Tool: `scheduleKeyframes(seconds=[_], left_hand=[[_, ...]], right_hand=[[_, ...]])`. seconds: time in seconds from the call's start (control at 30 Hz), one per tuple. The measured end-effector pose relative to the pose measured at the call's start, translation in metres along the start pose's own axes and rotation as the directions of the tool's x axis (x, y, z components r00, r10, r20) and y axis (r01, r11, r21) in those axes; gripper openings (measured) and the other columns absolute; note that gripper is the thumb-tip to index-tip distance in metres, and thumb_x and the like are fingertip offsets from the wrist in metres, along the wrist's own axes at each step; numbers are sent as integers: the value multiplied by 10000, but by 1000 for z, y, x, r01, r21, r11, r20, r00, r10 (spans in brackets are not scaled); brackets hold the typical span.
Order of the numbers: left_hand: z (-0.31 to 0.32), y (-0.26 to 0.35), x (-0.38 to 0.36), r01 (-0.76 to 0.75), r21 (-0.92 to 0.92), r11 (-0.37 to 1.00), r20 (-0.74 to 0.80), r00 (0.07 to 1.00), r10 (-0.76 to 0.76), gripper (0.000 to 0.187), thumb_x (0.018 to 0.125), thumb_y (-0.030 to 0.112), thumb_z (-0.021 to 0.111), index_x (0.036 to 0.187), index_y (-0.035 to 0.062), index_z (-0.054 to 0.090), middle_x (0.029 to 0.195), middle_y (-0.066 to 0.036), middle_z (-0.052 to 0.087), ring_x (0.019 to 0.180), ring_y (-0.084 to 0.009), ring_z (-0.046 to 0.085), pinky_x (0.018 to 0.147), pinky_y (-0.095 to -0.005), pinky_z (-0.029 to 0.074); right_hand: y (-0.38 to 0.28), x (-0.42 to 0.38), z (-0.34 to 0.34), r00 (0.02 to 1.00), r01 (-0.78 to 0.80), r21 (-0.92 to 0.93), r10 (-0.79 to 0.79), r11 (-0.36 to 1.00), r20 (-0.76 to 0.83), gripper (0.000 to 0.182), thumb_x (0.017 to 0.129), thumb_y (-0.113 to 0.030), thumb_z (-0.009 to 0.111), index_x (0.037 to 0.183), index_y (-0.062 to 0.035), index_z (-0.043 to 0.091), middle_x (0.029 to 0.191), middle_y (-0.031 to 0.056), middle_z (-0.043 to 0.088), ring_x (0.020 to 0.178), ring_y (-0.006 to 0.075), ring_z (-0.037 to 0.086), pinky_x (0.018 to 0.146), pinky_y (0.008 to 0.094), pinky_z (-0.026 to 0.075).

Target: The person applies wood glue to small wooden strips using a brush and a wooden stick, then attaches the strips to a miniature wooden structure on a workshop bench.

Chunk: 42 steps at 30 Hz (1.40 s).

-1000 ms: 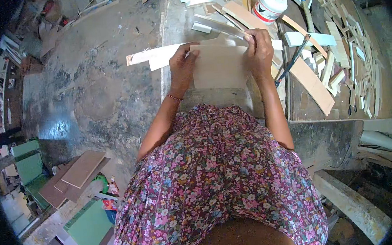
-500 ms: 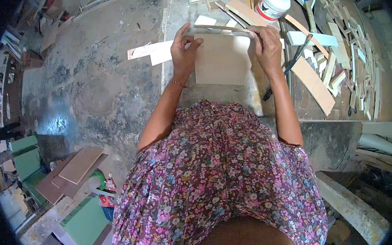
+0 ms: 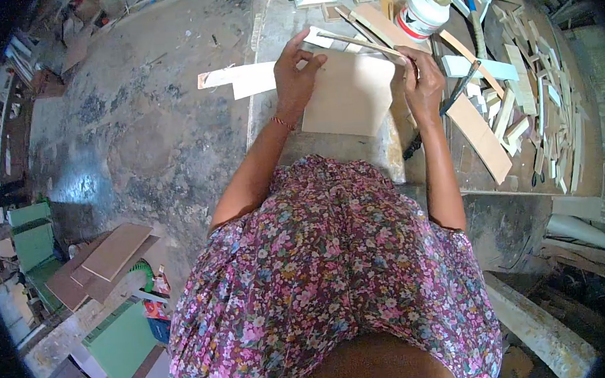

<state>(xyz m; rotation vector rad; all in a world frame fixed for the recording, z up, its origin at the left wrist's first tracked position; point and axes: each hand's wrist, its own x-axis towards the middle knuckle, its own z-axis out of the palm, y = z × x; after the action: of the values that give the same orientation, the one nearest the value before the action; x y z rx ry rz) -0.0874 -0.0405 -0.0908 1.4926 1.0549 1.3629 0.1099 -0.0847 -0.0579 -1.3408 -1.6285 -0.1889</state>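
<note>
My right hand (image 3: 424, 83) grips the right end of a thin wooden strip (image 3: 358, 43), which slants across the far side of a flat tan board (image 3: 348, 93). My left hand (image 3: 297, 76) hovers near the strip's other end, thumb and forefinger apart, holding nothing that I can see. The board lies on the workbench in front of me, partly in the shadow of my right hand. White flat pieces (image 3: 255, 77) lie left of the board, partly behind my left hand.
A white tub (image 3: 422, 15) stands open beyond my right hand. Near it lie a hammer (image 3: 473, 15), a dark clamp-like tool (image 3: 461, 87) and many wood offcuts (image 3: 522, 93). Brown boards (image 3: 116, 257) and green panels (image 3: 123, 342) are at lower left.
The strip has tilted, its right end now nearer me, and shifted right with my right hand. My left hand has come slightly right and nearer, its thumb and forefinger still apart.
</note>
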Motion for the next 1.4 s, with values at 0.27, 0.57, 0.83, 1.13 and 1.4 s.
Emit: scheduleKeyframes(seconds=[0.27,0.57,0.83,1.13,1.4], left_hand=[[7,-22,13,23,-50,998,-3,1000,-23,391,668,22,613,1047,31,516,624,-25,563,587,-64,502,588,-210,407],[5,-59,24,-62,22,998,13,998,62,441,702,138,618,1080,-30,465,559,60,447,519,-19,391,490,-161,345],[5,-61,23,34,-122,992,34,999,-30,413,703,106,619,1061,-34,468,622,20,525,561,-35,459,504,-172,374],[-1,-61,14,66,173,983,-26,998,-62,418,653,80,635,1030,-32,491,607,-60,580,522,-76,485,502,-209,389],[-12,-52,-21,372,46,927,30,927,-373,464,657,54,629,1084,-20,461,594,-70,576,499,-90,485,438,-223,388]], right_hand=[[20,-2,7,994,-79,10,78,997,71,103,722,-21,521,811,-54,561,689,127,551,636,259,546,590,312,426],[32,-3,27,980,-119,-10,119,993,161,88,732,-63,529,818,-67,546,635,127,531,606,273,534,559,342,422],[42,-5,35,983,-86,-9,87,996,160,85,728,-64,535,811,-64,553,643,137,549,606,280,542,560,355,425],[34,-9,44,967,-175,6,171,985,188,80,737,-72,521,810,-67,554,658,136,553,624,278,544,566,352,422],[28,-31,44,947,-183,-16,181,983,265,99,754,-59,499,835,-54,557,708,144,565,614,277,549,579,321,427]])
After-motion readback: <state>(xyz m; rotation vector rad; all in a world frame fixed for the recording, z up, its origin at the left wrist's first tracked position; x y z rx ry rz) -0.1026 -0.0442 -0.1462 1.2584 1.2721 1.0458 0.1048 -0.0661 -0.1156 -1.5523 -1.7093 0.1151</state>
